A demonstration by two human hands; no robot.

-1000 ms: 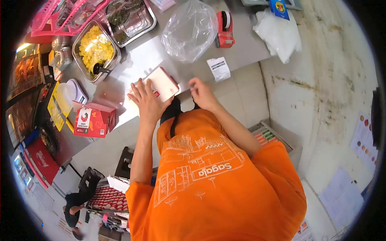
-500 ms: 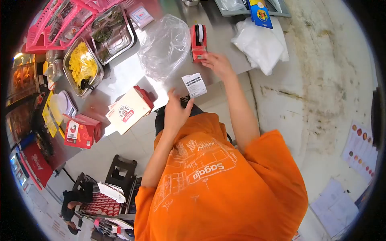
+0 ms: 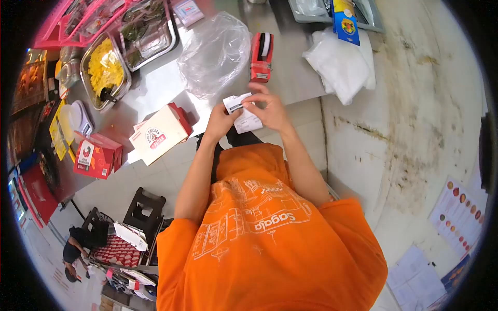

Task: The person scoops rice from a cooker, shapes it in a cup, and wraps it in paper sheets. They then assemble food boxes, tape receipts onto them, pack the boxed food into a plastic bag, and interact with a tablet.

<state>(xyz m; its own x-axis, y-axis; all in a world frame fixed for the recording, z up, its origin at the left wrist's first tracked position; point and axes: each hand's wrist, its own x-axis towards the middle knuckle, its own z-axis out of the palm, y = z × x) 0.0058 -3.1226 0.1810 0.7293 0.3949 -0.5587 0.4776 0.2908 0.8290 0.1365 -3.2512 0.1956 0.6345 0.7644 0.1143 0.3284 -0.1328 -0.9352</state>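
A white printed receipt (image 3: 248, 122) is between my two hands, above the table's front edge. My left hand (image 3: 222, 122) pinches its left side with the thumb on top. My right hand (image 3: 270, 108) has thumb and index finger closed at its upper part, the other fingers raised; whether a strip of tape is also in that pinch is too small to tell. Just beyond my right hand stands a red tape dispenser (image 3: 261, 70). A clear plastic bag (image 3: 215, 57) lies left of the dispenser. Closer to my left forearm is a cream and red chicken box (image 3: 158, 136).
On the steel table (image 3: 148, 96) are a tub of yellow food (image 3: 104, 67), a tray with dark leaves (image 3: 148, 39), a pink basket (image 3: 78, 31) and a red box (image 3: 96, 158). White plastic bags (image 3: 340, 65) lie at right, by the wall. Another person (image 3: 75, 251) is at lower left.
My right hand has left the tape dispenser and come down to the receipt. My left hand has closed on the receipt, which lay at the table's edge.
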